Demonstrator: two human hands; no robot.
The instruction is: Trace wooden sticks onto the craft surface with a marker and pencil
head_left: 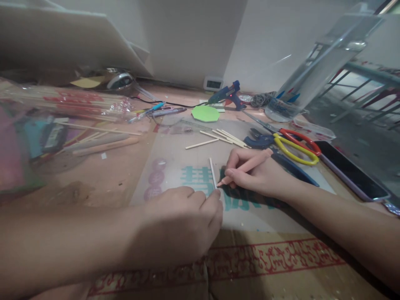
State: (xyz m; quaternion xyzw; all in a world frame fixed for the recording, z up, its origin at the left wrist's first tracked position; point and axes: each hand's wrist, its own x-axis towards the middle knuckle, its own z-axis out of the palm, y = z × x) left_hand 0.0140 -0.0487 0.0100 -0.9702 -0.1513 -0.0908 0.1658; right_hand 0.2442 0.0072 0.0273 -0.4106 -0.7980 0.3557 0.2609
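Observation:
My left hand [190,221] is closed on the lower end of a thin pale stick [213,171], which points away from me over a translucent sheet [168,148]. In my right hand [250,173] is a salmon-pink marker pen [253,161], held in a writing grip with its tip touching or very near the stick, just above my left fingertips. Beyond the hands lie several loose pale sticks [202,144]. Green and purple print shows on or through the sheet.
Scissors [300,156], blue pliers [259,139] and a phone [350,168] lie right. Behind are a green paper piece [205,113], a blue glue gun [229,93] and a tall clear container [321,66]. Bagged sticks [78,102] lie left.

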